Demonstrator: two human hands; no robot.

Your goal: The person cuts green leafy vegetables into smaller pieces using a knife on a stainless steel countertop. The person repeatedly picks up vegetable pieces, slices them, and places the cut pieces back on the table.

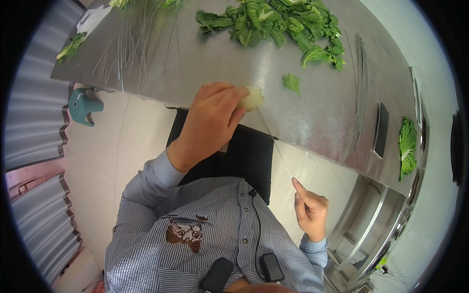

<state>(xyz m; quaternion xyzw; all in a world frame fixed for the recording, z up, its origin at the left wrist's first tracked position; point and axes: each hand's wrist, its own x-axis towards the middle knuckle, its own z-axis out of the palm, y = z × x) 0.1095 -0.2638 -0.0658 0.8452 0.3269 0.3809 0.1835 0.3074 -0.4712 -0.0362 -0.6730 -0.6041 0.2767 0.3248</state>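
My left hand (214,113) grips a pale, rounded piece of vegetable (253,98) at the near edge of the metal table, fingers over its top and thumb below. A thin metal wire (273,137) slants from the vegetable down to my right hand (311,212), in front of the table edge. The wire's lower end meets my right index fingertip; the other fingers are curled. Whether the wire's far end goes into the vegetable or only touches it, I cannot tell. A small torn green leaf (292,82) lies to the right of the vegetable.
Leafy greens (267,22) are heaped at the back of the metal table (227,66). Loose wires (135,47) lie left, a wire bundle (361,91) right. Further right are a phone (381,130) and a cabbage leaf (407,148). A teal stool (84,106) stands on the floor.
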